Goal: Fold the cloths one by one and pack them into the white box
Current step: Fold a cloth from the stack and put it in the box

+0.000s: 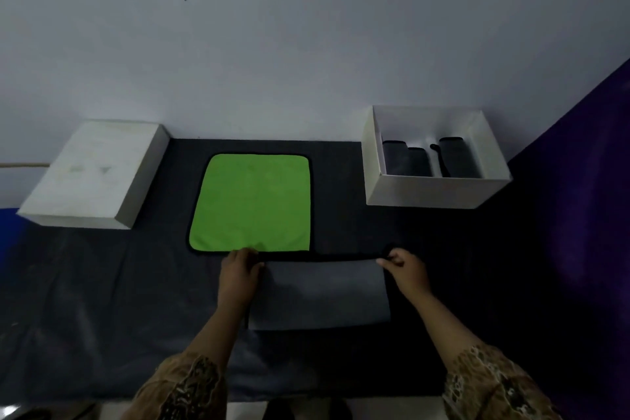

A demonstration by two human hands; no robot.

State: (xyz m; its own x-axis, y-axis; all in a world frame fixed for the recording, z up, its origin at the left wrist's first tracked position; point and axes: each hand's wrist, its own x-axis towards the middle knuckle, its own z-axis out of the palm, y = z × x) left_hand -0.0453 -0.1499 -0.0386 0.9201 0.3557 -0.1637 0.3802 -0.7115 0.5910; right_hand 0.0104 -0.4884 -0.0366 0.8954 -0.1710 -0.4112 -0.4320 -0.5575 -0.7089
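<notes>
Where hands point(238, 269) pinch — soft (grey) cloth point(320, 293)

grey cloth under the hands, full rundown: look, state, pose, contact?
The grey cloth is a plain dark grey rectangle with a black edge along its far side, soft and matte like microfibre. It lies flat on the dark table cover, apparently folded, just in front of the green cloth. The left hand rests on its far left corner; the right hand pinches its far right corner.
</notes>
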